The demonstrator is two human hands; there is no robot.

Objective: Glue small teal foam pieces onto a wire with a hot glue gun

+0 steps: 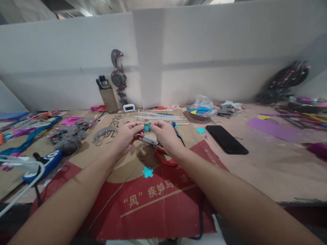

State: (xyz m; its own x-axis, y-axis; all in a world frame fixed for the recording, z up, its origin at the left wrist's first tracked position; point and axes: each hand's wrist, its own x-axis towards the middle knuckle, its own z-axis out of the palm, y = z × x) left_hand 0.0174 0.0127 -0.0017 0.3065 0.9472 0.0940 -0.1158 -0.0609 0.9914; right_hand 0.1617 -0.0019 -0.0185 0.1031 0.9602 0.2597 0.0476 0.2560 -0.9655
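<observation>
Counter (270, 173) of pale pink colour carries a big sheet of cardboard (176, 223), printed red on its near part. A bottle (108, 98) stands upright by the far left part of the cardboard. Above the middle of the cardboard are the left hand (129, 134) and the right hand (167, 136), close together. One black phone (227, 139) lies to the right of the cardboard. On the cardboard lie red-handled scissors (166, 161), partly hidden by the right hand, and one blue paper flower (148, 172), nearer. Smallest is a blue piece (147, 128), above the cardboard: each hand's grip is pinched on it.
</observation>
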